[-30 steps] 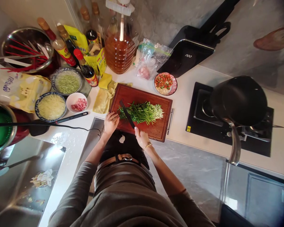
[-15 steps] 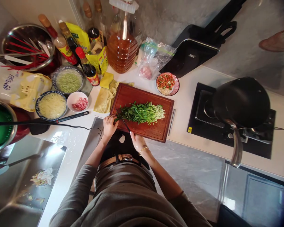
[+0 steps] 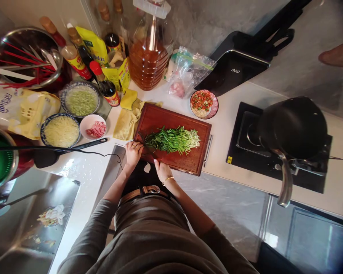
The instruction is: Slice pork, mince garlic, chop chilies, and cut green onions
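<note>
A bunch of cut green chives (image 3: pixel 173 140), pale at its right end, lies on the reddish-brown cutting board (image 3: pixel 171 112). My right hand (image 3: pixel 163 171) grips a dark knife (image 3: pixel 150 150) at the board's near edge, its blade slanting up and left past the chives' leafy end. Beside the blade, at the board's near left corner, is my left hand (image 3: pixel 134 153), fingers bent and close together. What its fingertips pinch, if anything, is too small to tell.
A yellow cloth (image 3: pixel 125 123) touches the board's left side. Bowls of shredded vegetable (image 3: pixel 61 131) and pink meat strips (image 3: pixel 96 129) stand left, a plate of chopped chili (image 3: pixel 202 102) behind. A wok (image 3: pixel 293 127) sits on the stove, right; the sink (image 3: pixel 17 236) is lower left.
My right hand and the knife have shifted slightly left, away from the chives. My left hand stays at the board's left corner. The camera view has moved a little.
</note>
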A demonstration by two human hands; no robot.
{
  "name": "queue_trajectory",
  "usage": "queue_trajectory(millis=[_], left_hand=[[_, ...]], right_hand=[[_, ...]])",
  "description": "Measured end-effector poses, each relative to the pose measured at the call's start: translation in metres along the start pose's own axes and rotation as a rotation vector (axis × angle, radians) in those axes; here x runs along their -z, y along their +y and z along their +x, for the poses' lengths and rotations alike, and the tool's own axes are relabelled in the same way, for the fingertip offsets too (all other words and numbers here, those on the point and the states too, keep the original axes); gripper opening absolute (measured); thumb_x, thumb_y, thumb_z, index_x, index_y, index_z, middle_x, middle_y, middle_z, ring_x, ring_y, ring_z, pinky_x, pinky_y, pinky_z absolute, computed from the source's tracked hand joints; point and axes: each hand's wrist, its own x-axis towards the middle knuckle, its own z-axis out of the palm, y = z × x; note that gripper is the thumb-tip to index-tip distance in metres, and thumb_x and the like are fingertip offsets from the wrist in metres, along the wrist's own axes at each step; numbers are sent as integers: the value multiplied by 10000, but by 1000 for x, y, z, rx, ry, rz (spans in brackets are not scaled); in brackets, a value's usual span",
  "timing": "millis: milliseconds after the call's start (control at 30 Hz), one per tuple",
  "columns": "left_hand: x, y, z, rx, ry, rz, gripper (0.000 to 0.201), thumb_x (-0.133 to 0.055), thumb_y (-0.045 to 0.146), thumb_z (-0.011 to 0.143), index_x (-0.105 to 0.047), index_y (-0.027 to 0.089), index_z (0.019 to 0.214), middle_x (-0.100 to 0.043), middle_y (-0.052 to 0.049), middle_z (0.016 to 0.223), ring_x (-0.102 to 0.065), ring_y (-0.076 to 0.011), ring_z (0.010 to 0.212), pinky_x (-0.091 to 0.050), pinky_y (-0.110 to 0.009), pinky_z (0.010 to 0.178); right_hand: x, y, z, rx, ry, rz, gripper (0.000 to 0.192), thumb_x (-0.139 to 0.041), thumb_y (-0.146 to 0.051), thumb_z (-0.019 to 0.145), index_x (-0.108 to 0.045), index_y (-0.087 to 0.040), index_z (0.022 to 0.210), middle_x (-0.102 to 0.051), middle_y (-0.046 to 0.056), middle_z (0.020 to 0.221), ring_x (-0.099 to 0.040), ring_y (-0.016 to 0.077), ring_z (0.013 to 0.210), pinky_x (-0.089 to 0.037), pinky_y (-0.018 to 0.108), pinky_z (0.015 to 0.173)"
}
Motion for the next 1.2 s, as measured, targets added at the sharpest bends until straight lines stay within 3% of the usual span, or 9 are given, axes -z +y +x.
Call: queue_trajectory(millis=[200, 333, 467, 533, 633, 733, 967, 1100, 1200], left_hand=[[7, 5, -10, -30, -11, -17, 241, -502, 347, 875, -661, 266, 1036, -676, -56, 1022, -529, -258, 1039, -306, -489, 946], [17, 3, -13, 12, -37, 5, 455, -557, 400, 835, -511, 239, 1258, -620, -95, 1146, -513, -274, 1078, -318, -472, 946], [21, -1, -5, 75, -55, 60, 355, -595, 449, 797, -597, 206, 1057, -607, -117, 1079, -514, -299, 1027, -354, -473, 896], [20, -3, -2, 42, -56, 67, 243, -564, 443, 823, -637, 221, 889, -627, -95, 992, -527, -282, 979, -352, -475, 888], [19, -1, -1, -34, -39, 59, 253, -510, 422, 865, -659, 237, 780, -659, -56, 870, -549, -242, 892, -335, -482, 905], [25, 3, -5, -55, -3, 52, 264, -490, 400, 880, -665, 232, 777, -676, -46, 859, -563, -229, 879, -328, -487, 924], [36, 2, -15, -89, -34, 75, 313, -584, 439, 813, -584, 220, 1037, -624, -85, 1166, -521, -284, 1124, -254, -519, 1035], [28, -3, -18, -124, -61, 112, 169, -485, 312, 888, -611, 208, 935, -680, -67, 949, -589, -244, 965, -337, -471, 966], [19, 0, -19, -116, -66, 142, 223, -423, 265, 915, -624, 196, 848, -678, -63, 823, -598, -225, 834, -411, -413, 827]], right_hand=[[-5, 8, 18, 56, 57, 160, 668, -119, -465, 963, -677, -150, 773, -675, 116, 649, -669, 195, 738, -462, 252, 696], [4, 20, 13, 69, 86, 245, 704, -57, -485, 952, -657, -174, 755, -631, 76, 569, -637, 179, 639, -451, 257, 649], [12, 25, 2, 95, 101, 252, 712, -35, -525, 934, -639, -186, 767, -617, 60, 570, -622, 181, 622, -436, 262, 638], [13, 26, -2, 113, 113, 250, 702, -42, -527, 933, -632, -186, 763, -616, 63, 578, -622, 184, 629, -434, 265, 652], [11, 28, -7, 124, 126, 249, 674, -64, -512, 939, -630, -183, 783, -633, 74, 622, -629, 191, 662, -434, 271, 675], [9, 30, -12, 138, 127, 241, 632, -98, -481, 951, -636, -179, 816, -660, 84, 690, -638, 197, 719, -436, 272, 705], [5, 24, -24, 134, 41, 140, 522, -194, -410, 970, -654, -173, 901, -707, 103, 847, -659, 206, 839, -437, 263, 745], [4, 19, -29, 103, -19, 94, 505, -220, -429, 966, -652, -169, 944, -711, 122, 876, -667, 236, 863, -446, 287, 733], [4, 19, -32, 102, -32, 90, 503, -224, -438, 964, -649, -169, 972, -709, 135, 909, -666, 254, 890, -449, 305, 745]])
